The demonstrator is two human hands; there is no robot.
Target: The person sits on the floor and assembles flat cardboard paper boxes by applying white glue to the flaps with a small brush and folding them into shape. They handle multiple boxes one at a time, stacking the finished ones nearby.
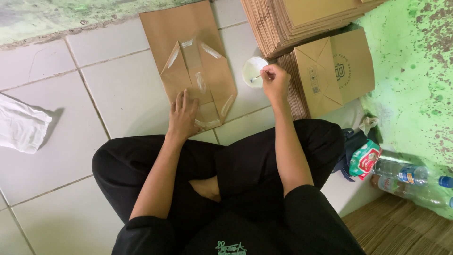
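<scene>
A flat brown paper bag [188, 42] lies on the white tiled floor, its folded bottom flaps streaked with wet white glue. My left hand [183, 114] rests flat on the near flap of the bag, fingers apart. My right hand [275, 81] pinches a thin stick [257, 77] whose tip dips into a small white glue bowl [251, 68] just right of the bag. My crossed legs in black trousers fill the foreground.
Tall stacks of folded brown bags [302, 23] stand at the back right, with one finished bag [337, 71] lying in front. A white cloth [21, 125] sits at the left edge. Plastic bottles [406, 177] and a snack packet [364, 159] lie by the green wall.
</scene>
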